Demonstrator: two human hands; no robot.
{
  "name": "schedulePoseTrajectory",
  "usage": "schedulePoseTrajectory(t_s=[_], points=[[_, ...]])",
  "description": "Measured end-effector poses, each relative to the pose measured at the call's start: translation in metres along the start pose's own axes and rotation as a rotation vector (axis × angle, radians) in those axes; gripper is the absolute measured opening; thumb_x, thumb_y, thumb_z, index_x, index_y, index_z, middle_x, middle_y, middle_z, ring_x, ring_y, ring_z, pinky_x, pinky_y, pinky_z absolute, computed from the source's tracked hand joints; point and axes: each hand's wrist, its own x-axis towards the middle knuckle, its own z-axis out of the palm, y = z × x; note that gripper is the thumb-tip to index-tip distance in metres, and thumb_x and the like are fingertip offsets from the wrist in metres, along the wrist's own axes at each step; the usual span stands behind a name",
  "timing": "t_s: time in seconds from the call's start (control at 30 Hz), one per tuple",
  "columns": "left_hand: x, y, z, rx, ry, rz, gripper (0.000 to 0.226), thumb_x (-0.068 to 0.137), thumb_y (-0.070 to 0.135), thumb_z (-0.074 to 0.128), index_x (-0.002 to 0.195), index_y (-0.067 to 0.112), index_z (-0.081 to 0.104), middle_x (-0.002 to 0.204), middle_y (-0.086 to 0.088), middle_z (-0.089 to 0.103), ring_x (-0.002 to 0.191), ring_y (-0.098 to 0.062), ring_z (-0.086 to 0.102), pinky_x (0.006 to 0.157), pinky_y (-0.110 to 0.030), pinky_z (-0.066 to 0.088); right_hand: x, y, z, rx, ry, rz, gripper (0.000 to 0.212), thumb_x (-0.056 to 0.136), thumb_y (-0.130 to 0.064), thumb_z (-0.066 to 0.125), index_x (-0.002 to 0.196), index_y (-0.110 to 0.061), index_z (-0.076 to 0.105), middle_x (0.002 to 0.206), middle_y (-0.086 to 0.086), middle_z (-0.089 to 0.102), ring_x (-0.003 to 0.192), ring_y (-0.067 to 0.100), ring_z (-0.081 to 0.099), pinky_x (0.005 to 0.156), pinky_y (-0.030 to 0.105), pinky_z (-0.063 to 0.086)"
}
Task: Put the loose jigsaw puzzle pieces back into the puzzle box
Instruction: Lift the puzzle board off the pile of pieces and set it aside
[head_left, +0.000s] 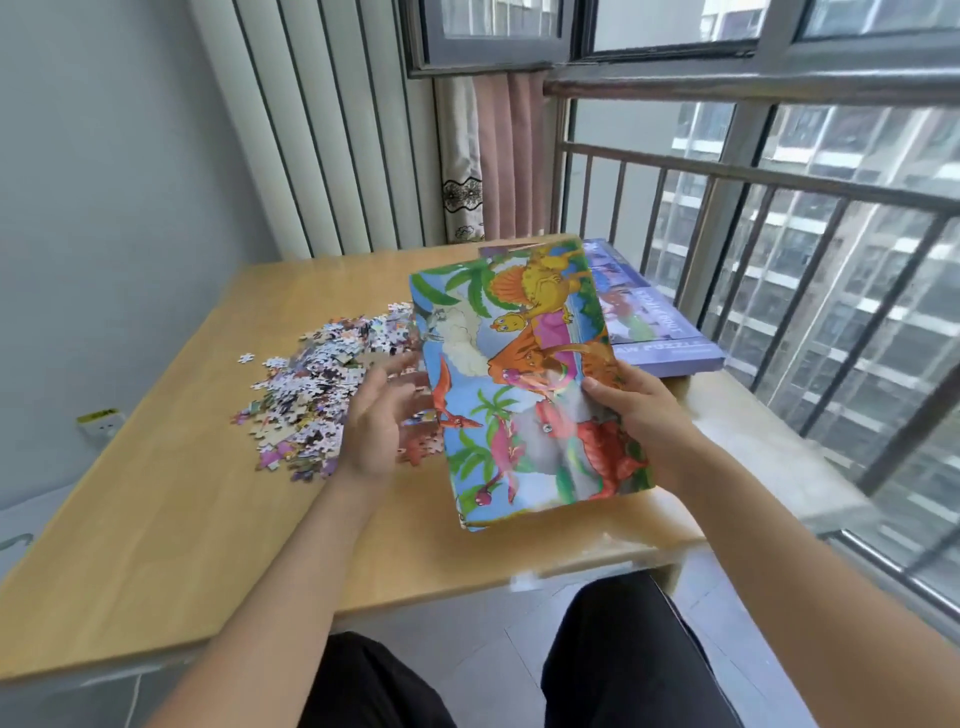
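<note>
A colourful dinosaur puzzle box (519, 374) is lifted and tilted above the right half of the wooden table (171, 509). My right hand (636, 410) grips its right edge, thumb on the printed top. My left hand (379, 415) hovers just left of the box with fingers spread and relaxed, holding nothing. A heap of loose jigsaw pieces (322, 384) lies on the table left of the box, partly behind my left hand. One stray piece (246, 357) sits apart at the heap's far left.
A purple puzzle box (654, 322) lies flat at the table's far right corner, partly behind the dinosaur box. A metal balcony railing (779, 218) and a concrete ledge run along the right. A white socket (101, 423) is on the left wall.
</note>
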Motion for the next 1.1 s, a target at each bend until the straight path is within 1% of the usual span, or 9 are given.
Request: schedulePoseTrajectory(t_s=[0.07,0.17,0.27,0.37,0.47,0.57,0.7,0.97,1.1], points=[[0.007,-0.007,0.02,0.396,0.043,0.186,0.044,0.091,0.003,0.056,0.131,0.022,0.055,0.118,0.007,0.064,0.11,-0.019,0.061,0.084,-0.034,0.054,-0.009,-0.006,-0.031,0.032,0.042,0.051,0.023,0.097,-0.01,0.062,0.118,-0.013,0.071,0.114,0.013,0.075,0.103,0.032,0.072,0.095,0.045,0.056],[0.021,-0.015,0.06,0.922,-0.192,0.473,0.063,0.084,0.022,0.072,0.143,0.019,0.048,0.141,0.004,0.053,0.13,-0.016,0.048,0.111,-0.036,0.039,-0.023,-0.013,-0.065,0.049,0.07,0.109,0.021,0.098,-0.012,0.061,0.118,-0.012,0.07,0.115,0.017,0.074,0.101,0.034,0.072,0.093,0.048,0.058],[0.034,-0.017,0.092,0.893,-0.277,0.344,0.048,0.085,0.043,0.059,0.129,0.022,0.06,0.129,-0.006,0.062,0.12,-0.027,0.059,0.098,-0.047,0.05,-0.034,-0.017,-0.085,0.045,0.052,0.147,0.02,0.099,-0.013,0.06,0.117,-0.012,0.068,0.11,0.017,0.075,0.093,0.033,0.075,0.075,0.042,0.063],[0.053,-0.017,0.106,1.196,-0.281,0.269,0.029,0.089,0.03,0.069,0.115,0.018,0.068,0.127,-0.012,0.063,0.115,-0.029,0.061,0.087,-0.038,0.05,-0.04,-0.021,-0.104,0.03,0.008,0.171,0.017,0.097,-0.015,0.063,0.111,-0.015,0.072,0.103,0.015,0.077,0.081,0.029,0.077,0.059,0.032,0.06],[0.073,-0.005,0.112,1.022,-0.046,0.357,0.02,0.091,0.011,0.062,0.071,0.012,0.06,0.078,-0.013,0.065,0.082,-0.032,0.066,0.06,-0.036,0.04,-0.043,-0.019,-0.126,0.008,-0.066,0.203,0.022,0.092,-0.016,0.067,0.113,-0.013,0.073,0.109,0.017,0.075,0.087,0.03,0.076,0.065,0.033,0.06],[0.083,0.015,0.115,0.698,-0.008,0.325,0.025,0.093,0.018,0.066,0.069,0.018,0.063,0.06,0.013,0.061,0.056,0.005,0.053,0.055,-0.021,0.039,-0.041,-0.012,-0.143,-0.049,-0.1,0.282,0.031,0.083,-0.016,0.071,0.113,-0.008,0.074,0.115,0.023,0.072,0.091,0.033,0.074,0.07,0.035,0.06],[0.092,0.029,0.118,0.74,0.05,0.32,0.022,0.093,0.03,0.068,0.081,0.012,0.067,0.067,0.003,0.06,0.063,-0.011,0.049,0.05,-0.014,0.032,-0.038,-0.01,-0.158,-0.151,-0.083,0.368,0.045,0.075,-0.02,0.079,0.116,-0.003,0.071,0.112,0.024,0.073,0.092,0.035,0.074,0.073,0.04,0.062],[0.099,0.033,0.116,0.599,-0.016,0.225,0.014,0.096,0.028,0.065,0.087,0.017,0.065,0.086,-0.003,0.067,0.08,-0.018,0.055,0.071,-0.031,0.041,-0.038,-0.017,-0.159,-0.132,-0.085,0.376,0.044,0.073,-0.024,0.084,0.113,-0.008,0.073,0.114,0.022,0.073,0.099,0.039,0.072,0.083,0.045,0.061],[0.098,0.032,0.113,0.55,-0.042,0.199,0.016,0.097,0.026,0.064,0.082,0.021,0.062,0.086,0.0,0.065,0.084,-0.018,0.056,0.074,-0.032,0.042,-0.036,-0.025,-0.153,-0.065,-0.015,0.327,0.037,0.078,-0.018,0.078,0.111,-0.003,0.072,0.106,0.024,0.074,0.077,0.031,0.075,0.063,0.035,0.063]])
